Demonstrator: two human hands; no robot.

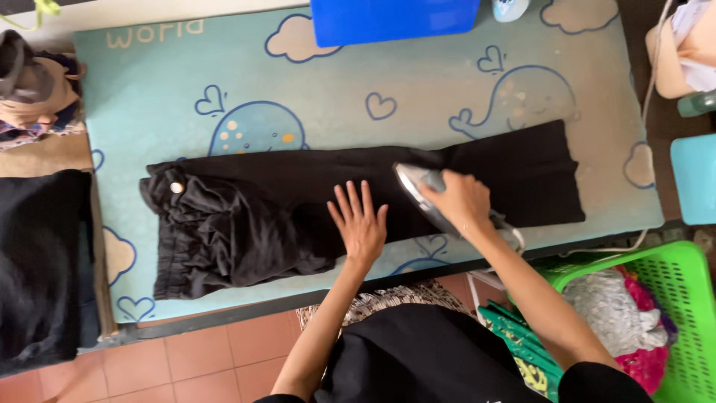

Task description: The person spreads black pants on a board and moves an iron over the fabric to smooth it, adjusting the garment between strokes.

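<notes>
Black trousers point(261, 209) lie flat across a light blue padded mat point(358, 104) printed with whales and hearts, waistband to the left, leg ends to the right. My left hand point(360, 222) rests flat on the trousers near the middle, fingers spread. My right hand point(464, 200) grips the handle of a silver clothes iron point(415, 180), whose soleplate sits on the trouser leg just right of my left hand.
A blue plastic lid or box point(394, 18) sits at the mat's far edge. A green laundry basket point(671, 277) with clothes stands at the lower right. Dark folded cloth point(37, 261) lies at the left, with more clothes piled at the upper left point(33, 89).
</notes>
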